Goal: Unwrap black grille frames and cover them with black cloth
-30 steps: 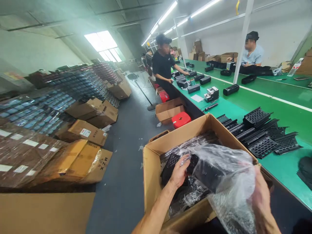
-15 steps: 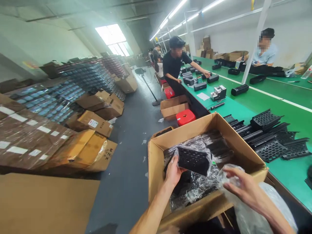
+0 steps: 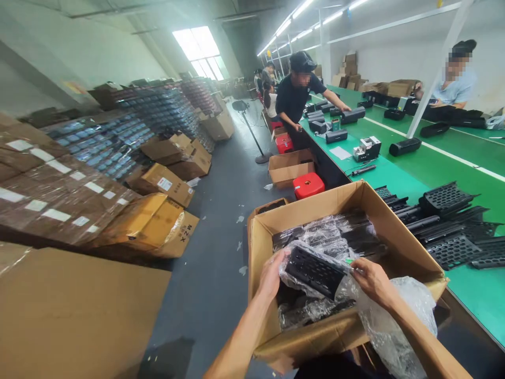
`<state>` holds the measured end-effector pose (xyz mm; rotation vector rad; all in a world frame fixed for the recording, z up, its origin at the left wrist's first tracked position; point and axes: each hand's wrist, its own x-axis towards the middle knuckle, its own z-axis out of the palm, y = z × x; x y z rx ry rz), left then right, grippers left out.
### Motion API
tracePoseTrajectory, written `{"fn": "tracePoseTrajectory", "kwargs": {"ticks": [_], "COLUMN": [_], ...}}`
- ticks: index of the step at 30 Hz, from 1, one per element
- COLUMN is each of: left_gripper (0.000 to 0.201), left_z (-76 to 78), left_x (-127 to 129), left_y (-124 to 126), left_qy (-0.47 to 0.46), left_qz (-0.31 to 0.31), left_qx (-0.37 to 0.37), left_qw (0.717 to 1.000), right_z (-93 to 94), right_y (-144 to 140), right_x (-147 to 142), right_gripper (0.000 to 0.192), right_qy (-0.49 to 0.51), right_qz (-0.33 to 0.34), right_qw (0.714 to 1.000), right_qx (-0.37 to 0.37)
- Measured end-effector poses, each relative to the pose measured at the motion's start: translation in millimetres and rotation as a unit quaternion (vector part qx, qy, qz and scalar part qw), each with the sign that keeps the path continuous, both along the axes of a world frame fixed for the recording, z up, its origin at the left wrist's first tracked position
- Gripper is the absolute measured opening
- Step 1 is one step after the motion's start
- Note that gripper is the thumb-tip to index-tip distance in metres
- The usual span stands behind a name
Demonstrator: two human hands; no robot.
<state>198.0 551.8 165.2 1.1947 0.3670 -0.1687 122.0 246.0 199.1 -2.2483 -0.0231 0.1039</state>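
Note:
Above an open cardboard box [image 3: 258, 263], my left hand [image 3: 272, 273] grips the left end of a black perforated panel [image 3: 313, 271] wrapped in clear plastic. My right hand [image 3: 373, 281] pinches the right end of that wrapping, at a small green tab [image 3: 349, 260]. Loose clear plastic [image 3: 398, 316] hangs below my right hand, over the box's near right edge. Inside the box lie several more black pieces in clear plastic [image 3: 323, 231]. Bare black perforated panels [image 3: 447, 197] are piled on the green table [image 3: 473, 295] to the right of the box.
A person in a black shirt [image 3: 294, 100] reaches over the table's left edge; another in light blue [image 3: 460, 87] sits across it. Black speakers [image 3: 405, 146] stand along the table. A red stool [image 3: 309, 185] is behind the box. Stacked cartons [image 3: 158, 223] line the left.
My right hand has moved left and closed on the wrapping's end by the green tab. The wrapped panel has tilted. The co-worker's hand at the table has lifted a black speaker.

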Motion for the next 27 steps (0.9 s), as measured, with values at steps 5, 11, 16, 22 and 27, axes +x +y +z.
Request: {"fn": "tracePoseTrajectory", "kwargs": {"ticks": [5,11,16,22,27], "left_gripper": [0.021,0.027,0.027,0.024,0.038], "left_z": [3.9,19.2,37.1,45.3,73.5], "left_x": [9,14,13,5,3], "left_y": [24,38,33,30,38], "left_qy": [0.018,-0.011,-0.070,-0.084,-0.141], "left_qz": [-0.031,-0.095,-0.148,-0.105,-0.236], "left_qx": [-0.089,-0.033,0.067,0.046,-0.033], "left_qw": [0.995,0.995,0.984,0.990,0.961], "right_z": [9.0,26.7,37.8,56.8,48.8], "right_y": [4,10,15,31,7], "right_x": [0,-2,-9,-26,-76], "right_gripper": [0.038,0.036,0.039,0.044,0.038], "right_qy": [0.017,-0.006,0.000,0.067,0.060], "right_qz": [0.006,0.016,0.047,0.019,-0.008], "right_qw": [0.995,0.994,0.990,0.968,0.972], "right_qx": [0.095,0.109,0.134,0.241,0.226]}}
